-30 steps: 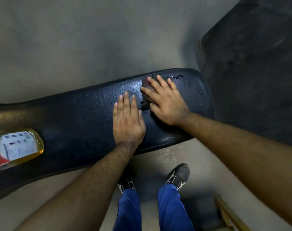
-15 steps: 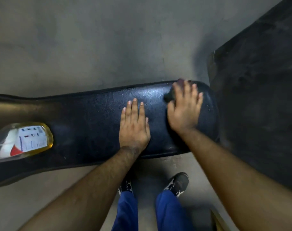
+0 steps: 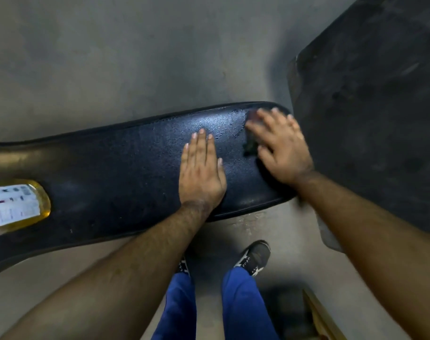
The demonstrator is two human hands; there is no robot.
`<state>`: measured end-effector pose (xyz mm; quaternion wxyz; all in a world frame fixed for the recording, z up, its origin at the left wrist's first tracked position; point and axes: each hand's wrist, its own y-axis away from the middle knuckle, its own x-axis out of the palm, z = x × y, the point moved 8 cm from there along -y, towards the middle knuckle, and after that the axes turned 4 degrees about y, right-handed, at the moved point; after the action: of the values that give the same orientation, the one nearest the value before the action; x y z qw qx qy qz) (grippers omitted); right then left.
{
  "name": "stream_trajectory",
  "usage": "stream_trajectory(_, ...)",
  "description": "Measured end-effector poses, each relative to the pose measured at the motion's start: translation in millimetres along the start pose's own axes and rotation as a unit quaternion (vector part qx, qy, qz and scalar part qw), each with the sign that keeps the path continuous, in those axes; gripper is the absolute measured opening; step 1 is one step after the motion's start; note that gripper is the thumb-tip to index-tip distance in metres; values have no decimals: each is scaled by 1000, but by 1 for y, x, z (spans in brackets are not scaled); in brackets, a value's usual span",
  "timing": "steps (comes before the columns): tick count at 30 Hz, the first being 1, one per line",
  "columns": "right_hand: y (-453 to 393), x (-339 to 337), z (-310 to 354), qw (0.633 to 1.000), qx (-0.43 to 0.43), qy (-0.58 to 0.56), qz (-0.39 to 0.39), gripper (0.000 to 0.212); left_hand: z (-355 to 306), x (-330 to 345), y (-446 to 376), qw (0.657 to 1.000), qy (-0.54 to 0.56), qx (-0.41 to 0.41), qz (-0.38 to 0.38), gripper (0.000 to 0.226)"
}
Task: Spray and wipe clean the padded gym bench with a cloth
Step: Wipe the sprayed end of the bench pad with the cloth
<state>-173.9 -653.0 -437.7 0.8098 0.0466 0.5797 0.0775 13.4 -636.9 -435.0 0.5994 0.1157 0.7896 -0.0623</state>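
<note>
Head view is the only one we have, and in it we see the bench lying across the floor below us, its dark pad wet near the right end. Our right hand lies flat with fingers spread over the cloth, pressing it onto the pad close to the bench's right end and far edge; we judge the wide spread serves to keep the small rag trapped while it rubs. Our left hand rests palm down near the bench's near edge, fingers straight and close together, probably to steady us. The spray bottle lies on its side toward the bench's left end, clear of the wiping.
</note>
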Motion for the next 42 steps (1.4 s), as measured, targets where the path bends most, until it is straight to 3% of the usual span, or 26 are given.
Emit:
stream_trajectory(2, -12, -3, -10, 983, 169, -56, -39, 67, -1, 0, -1, 1000, -12, 1, 2, 59)
stream_trajectory(3, -12, -2, 1, 983, 172, -50, -47, 67, 0, 0, -2, 1000, -13, -1, 4, 59)
stream_trajectory(6, 12, 8, 18, 1000, -15, -12, -7, 63, -1, 1, -1, 1000, -23, 1, 11, 60)
stream_trajectory(7, 17, 5, 6, 999, -31, -10, -7, 62, -1, 1, 0, 1000, -26, 0, 15, 60)
stream_trajectory(10, 18, 1, -13, 988, 142, -44, -47, 65, 0, 3, -2, 999, -31, 2, 14, 61)
stream_trajectory(11, 19, 2, 0, 984, 163, -37, -59, 66, 0, 2, -1, 999, -32, 1, 6, 61)
stream_trajectory(14, 34, 8, 18, 997, 47, -26, -53, 65, -2, 2, 0, 1000, -29, 4, 1, 61)
stream_trajectory(15, 39, 5, 4, 997, 44, -34, -53, 66, -2, 3, 0, 1000, -29, 5, 1, 61)
stream_trajectory(18, 56, 5, -19, 971, 208, -86, -80, 70, -1, 3, -1, 1000, -27, 2, 2, 61)
stream_trajectory(19, 64, 9, -2, 972, 210, -67, -80, 69, -1, 2, 0, 1000, -25, 1, 3, 61)
stream_trajectory(22, 94, 24, 43, 998, -2, -1, -58, 64, -2, 2, 1, 1000, -20, 7, -2, 61)
stream_trajectory(23, 100, 22, 32, 998, -17, -3, -62, 64, -1, 3, 1, 1000, -18, 7, -3, 61)
stream_trajectory(26, 104, 18, -10, 970, 205, -70, -115, 65, 0, 4, 1, 1000, -14, 9, -9, 61)
stream_trajectory(27, 107, 22, 2, 962, 234, -65, -123, 66, 0, 4, 1, 1000, -8, 10, -9, 60)
stream_trajectory(28, 107, 27, 31, 975, 188, -39, -112, 66, 1, 3, 0, 1000, 1, 11, -10, 60)
stream_trajectory(30, 119, 44, 81, 998, -3, 14, -66, 65, 1, -1, 0, 999, 27, 14, -9, 59)
stream_trajectory(32, 121, 39, 69, 995, -75, 33, -48, 66, 2, -6, 0, 997, 73, 18, -8, 56)
stream_trajectory(34, 101, 26, 27, 995, 64, 14, -75, 66, 6, -15, -1, 993, 116, 25, -8, 53)
stream_trajectory(36, 90, 22, 20, 968, 230, -11, -101, 66, 22, -25, -2, 994, 104, 15, -26, 53)
stream_trajectory(37, 87, 24, 41, 971, 217, 3, -102, 67, 35, -30, -1, 996, 85, 0, -39, 54)
stream_trajectory(40, 90, 40, 101, 997, -55, 36, -35, 68, 70, -30, 4, 999, 24, -32, -36, 61)
stream_trajectory(42, 76, 30, 80, 991, -116, 60, -24, 68, 76, -22, 9, 1000, -4, -14, -28, 63)
